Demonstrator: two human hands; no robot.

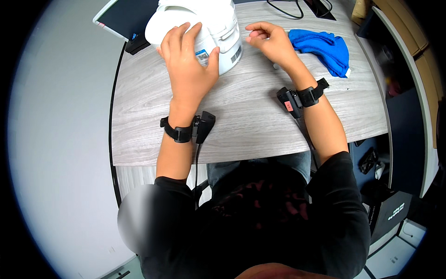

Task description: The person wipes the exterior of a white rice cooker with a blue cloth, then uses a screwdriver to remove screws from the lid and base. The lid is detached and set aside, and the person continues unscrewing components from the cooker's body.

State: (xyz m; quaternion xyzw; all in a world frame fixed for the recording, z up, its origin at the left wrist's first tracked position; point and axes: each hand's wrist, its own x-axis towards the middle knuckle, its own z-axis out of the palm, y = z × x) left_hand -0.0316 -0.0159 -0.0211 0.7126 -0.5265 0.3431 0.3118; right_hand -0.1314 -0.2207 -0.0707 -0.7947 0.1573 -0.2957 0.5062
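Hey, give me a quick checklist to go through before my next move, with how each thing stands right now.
1. Left hand on the white appliance: ok, fingers and thumb spread against it.
2. Right hand off the appliance: ok, tabletop shows between them.
3. Right hand empty: cannot tell, its curled fingers hide the palm.
4. Blue cloth away from the appliance: ok, it lies beyond the right hand.
5. Appliance's far side unobstructed: cannot tell, the picture's top edge cuts it off.
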